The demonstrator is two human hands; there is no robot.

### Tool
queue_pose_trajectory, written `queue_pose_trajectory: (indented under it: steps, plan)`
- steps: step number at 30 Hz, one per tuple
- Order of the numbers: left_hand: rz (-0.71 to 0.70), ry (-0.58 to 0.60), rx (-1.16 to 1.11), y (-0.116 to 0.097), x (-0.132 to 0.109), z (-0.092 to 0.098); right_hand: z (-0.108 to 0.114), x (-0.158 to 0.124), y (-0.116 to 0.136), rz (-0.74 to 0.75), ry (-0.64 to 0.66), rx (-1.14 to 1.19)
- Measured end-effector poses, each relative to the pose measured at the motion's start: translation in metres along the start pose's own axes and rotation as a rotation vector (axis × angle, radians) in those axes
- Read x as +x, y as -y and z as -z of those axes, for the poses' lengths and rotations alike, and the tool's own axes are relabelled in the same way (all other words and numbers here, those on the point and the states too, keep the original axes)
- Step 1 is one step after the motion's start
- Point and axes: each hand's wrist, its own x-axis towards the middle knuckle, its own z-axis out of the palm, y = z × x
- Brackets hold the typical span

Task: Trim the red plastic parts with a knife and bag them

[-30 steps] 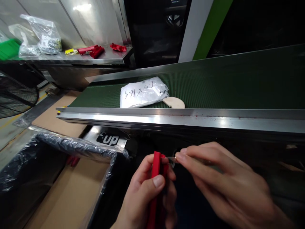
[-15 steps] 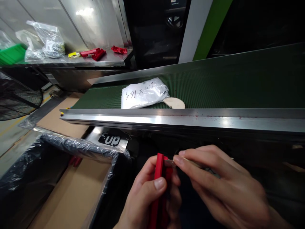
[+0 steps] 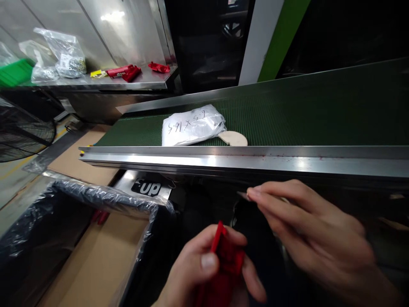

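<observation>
Below conveyor rail (image 3: 243, 161): left hand (image 3: 201, 273) pinching red part (image 3: 227, 256), right hand (image 3: 313, 238) pinching thin tool (image 3: 243, 195) above it.

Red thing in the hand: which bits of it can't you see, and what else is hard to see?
1. Red part, head view: lower end covered by the left hand and cut off by the bottom edge.
2. Thin tool pinched by the right hand: blurred, mostly behind that hand; its kind is unclear.
3. Clear bags on the far shelf: contents too small to tell.
</observation>
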Motion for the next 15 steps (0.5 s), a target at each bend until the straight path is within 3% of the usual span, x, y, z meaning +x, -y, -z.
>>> queue_pose_trajectory:
  steps: [4, 10, 15]
  plan:
    - [0.018, -0.009, -0.125, -0.0008, -0.0008, 0.0042, 0.0074, 0.0017, 0.0037, 0.162, 0.132, 0.042]
    - [0.137, 0.0, -0.107, -0.0089, -0.0018, 0.0048, 0.0068, 0.003, 0.0036, 0.269, 0.163, -0.025]
    - [0.148, -0.024, -0.095, -0.0075, -0.0056, 0.0081, 0.0056, 0.0032, 0.0018, 0.283, 0.15, -0.055]
